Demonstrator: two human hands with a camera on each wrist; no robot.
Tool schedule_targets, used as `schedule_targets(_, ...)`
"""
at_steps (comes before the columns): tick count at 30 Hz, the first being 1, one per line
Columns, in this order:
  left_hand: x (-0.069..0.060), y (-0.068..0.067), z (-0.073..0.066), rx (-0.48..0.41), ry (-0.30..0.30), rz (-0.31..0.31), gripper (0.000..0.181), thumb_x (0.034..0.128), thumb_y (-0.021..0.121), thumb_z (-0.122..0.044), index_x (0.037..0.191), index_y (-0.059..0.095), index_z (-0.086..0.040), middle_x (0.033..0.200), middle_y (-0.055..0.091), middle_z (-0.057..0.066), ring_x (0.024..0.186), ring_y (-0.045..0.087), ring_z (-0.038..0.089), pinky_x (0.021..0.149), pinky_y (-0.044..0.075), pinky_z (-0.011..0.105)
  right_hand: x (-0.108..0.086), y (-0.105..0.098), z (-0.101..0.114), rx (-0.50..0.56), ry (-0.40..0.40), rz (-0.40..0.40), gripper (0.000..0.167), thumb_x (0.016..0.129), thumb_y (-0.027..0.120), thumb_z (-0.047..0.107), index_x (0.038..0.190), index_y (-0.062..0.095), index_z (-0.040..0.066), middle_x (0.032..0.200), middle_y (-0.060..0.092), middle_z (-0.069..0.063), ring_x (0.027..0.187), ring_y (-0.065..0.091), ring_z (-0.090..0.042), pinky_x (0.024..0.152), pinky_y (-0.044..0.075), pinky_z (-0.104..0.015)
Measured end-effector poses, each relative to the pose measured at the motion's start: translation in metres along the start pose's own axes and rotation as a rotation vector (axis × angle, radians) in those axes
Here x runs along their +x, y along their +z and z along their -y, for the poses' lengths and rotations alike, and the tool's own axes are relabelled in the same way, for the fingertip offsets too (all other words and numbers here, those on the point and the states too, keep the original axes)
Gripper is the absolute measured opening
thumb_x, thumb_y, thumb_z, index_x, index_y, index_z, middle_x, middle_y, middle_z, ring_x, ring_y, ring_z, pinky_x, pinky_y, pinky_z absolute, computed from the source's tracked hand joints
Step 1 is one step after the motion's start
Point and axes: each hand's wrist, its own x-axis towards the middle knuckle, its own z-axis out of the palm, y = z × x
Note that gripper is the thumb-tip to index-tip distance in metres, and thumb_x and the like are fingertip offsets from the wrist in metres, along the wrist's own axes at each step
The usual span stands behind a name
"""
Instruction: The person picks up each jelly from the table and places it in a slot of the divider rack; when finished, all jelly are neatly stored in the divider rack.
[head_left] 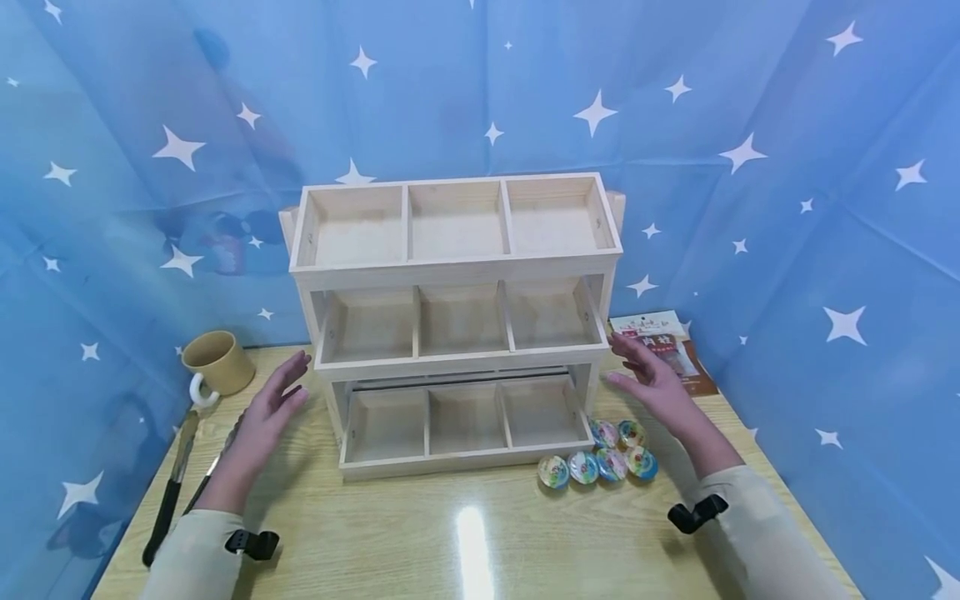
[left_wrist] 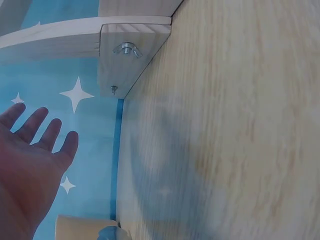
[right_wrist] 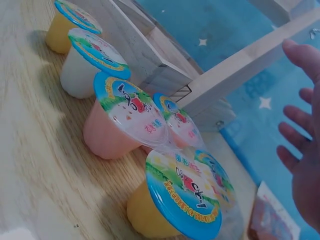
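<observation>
Curtained tabletop booth, star-print cloth on 3 sides, wood-grain table

Tan mug with a white handle near a long black-handled utensil, before blue star-patterned cloth.

Head view: bright, even light from above; one white streak of glare sits on the worktop, and soft shadows lie near the hands. Left wrist view: dimmer, slightly soft, a broad bluish shadow crossing the wood grain. Right wrist view: hazy, lids faintly glossy.
</observation>
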Motion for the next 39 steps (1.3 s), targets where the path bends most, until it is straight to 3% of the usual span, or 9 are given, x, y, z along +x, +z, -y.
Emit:
schedule_targets(6, -0.007, 0.012, 0.000, 0.022, 0.006, 0.016, 0.065, 0.1164, 0.057, -0.015, 0.175, 0.029, -0.009, 0.175, 0.035, 0.024, 0.155, 0.038, 0.054, 0.108, 0.038, 0.008, -0.014, 0.001, 0.002, -0.049, 0.048, 0.003, 0.072, 0.111, 0.071, 0.018, 0.172, 0.036, 0.008, 0.174, 0.041, -0.016, 0.158, 0.037, -0.042, 0.123, 0.036, -0.030)
schedule_targets(9, -0.010, 0.022, 0.000, -0.007, 0.026, 0.046, 0.066, 0.1139, 0.060, -0.009, 0.172, 0.031, -0.003, 0.172, 0.038, 0.028, 0.152, 0.040, 0.056, 0.114, 0.041, 0.017, -0.029, 0.000, 0.003, -0.080, 0.086, 0.005, 0.073, 0.110, 0.073, 0.019, 0.172, 0.036, 0.010, 0.173, 0.042, -0.017, 0.157, 0.037, -0.043, 0.126, 0.035, -0.044)
schedule_targets(13, -0.009, 0.031, 0.001, -0.025, 0.048, 0.037, 0.065, 0.1110, 0.064, -0.007, 0.169, 0.036, -0.001, 0.164, 0.046, 0.030, 0.146, 0.047, 0.055, 0.117, 0.044, 0.028, -0.041, -0.002, 0.007, -0.116, 0.113, 0.005, 0.072, 0.111, 0.072, 0.023, 0.173, 0.037, 0.018, 0.174, 0.042, -0.014, 0.157, 0.036, -0.042, 0.124, 0.032, -0.064)
schedule_targets(17, -0.008, 0.035, 0.006, -0.001, 0.063, 0.016, 0.063, 0.1094, 0.067, -0.005, 0.166, 0.040, 0.002, 0.160, 0.050, 0.030, 0.142, 0.052, 0.053, 0.118, 0.045, 0.031, -0.050, -0.002, 0.007, -0.131, 0.136, 0.019, 0.071, 0.111, 0.072, 0.024, 0.173, 0.038, 0.020, 0.174, 0.042, -0.014, 0.156, 0.037, -0.043, 0.121, 0.032, -0.070)
schedule_targets(21, -0.010, 0.039, 0.010, 0.009, 0.052, 0.015, 0.063, 0.1086, 0.070, -0.007, 0.164, 0.042, 0.002, 0.156, 0.055, 0.029, 0.138, 0.056, 0.050, 0.115, 0.048, 0.031, -0.060, 0.000, 0.004, -0.129, 0.142, 0.033, 0.068, 0.110, 0.073, 0.022, 0.170, 0.042, 0.013, 0.171, 0.045, -0.018, 0.153, 0.040, -0.047, 0.119, 0.033, -0.073)
schedule_targets(25, -0.012, 0.043, 0.009, 0.012, 0.031, 0.012, 0.063, 0.1081, 0.073, -0.010, 0.164, 0.044, -0.001, 0.150, 0.060, 0.026, 0.134, 0.060, 0.039, 0.107, 0.051, 0.024, -0.071, 0.001, 0.000, -0.177, 0.139, 0.044, 0.063, 0.110, 0.073, 0.024, 0.166, 0.048, 0.011, 0.162, 0.053, -0.019, 0.147, 0.048, -0.043, 0.116, 0.041, -0.067)
schedule_targets(31, -0.012, 0.047, 0.009, 0.007, 0.006, -0.024, 0.061, 0.1073, 0.075, -0.011, 0.162, 0.049, -0.004, 0.144, 0.065, 0.022, 0.127, 0.062, 0.013, 0.101, 0.053, 0.018, -0.080, 0.000, -0.009, -0.226, 0.110, 0.040, 0.056, 0.110, 0.074, 0.022, 0.160, 0.055, 0.007, 0.152, 0.062, -0.018, 0.134, 0.058, -0.038, 0.109, 0.051, -0.035)
schedule_targets(35, -0.010, 0.048, 0.006, 0.011, -0.002, -0.052, 0.058, 0.1064, 0.076, -0.009, 0.159, 0.052, -0.004, 0.142, 0.065, 0.020, 0.126, 0.064, 0.017, 0.099, 0.054, 0.018, -0.082, -0.001, -0.013, -0.235, 0.103, 0.043, 0.053, 0.109, 0.075, 0.020, 0.157, 0.058, 0.005, 0.147, 0.066, -0.018, 0.126, 0.065, -0.034, 0.103, 0.053, -0.025)
schedule_targets(39, -0.010, 0.048, 0.002, 0.030, -0.008, -0.068, 0.055, 0.1064, 0.076, -0.009, 0.158, 0.055, -0.005, 0.140, 0.067, 0.019, 0.125, 0.065, 0.022, 0.096, 0.055, 0.017, -0.082, 0.000, -0.015, -0.251, 0.106, 0.055, 0.051, 0.108, 0.075, 0.021, 0.155, 0.060, 0.008, 0.143, 0.067, -0.018, 0.123, 0.066, -0.031, 0.101, 0.056, -0.031)
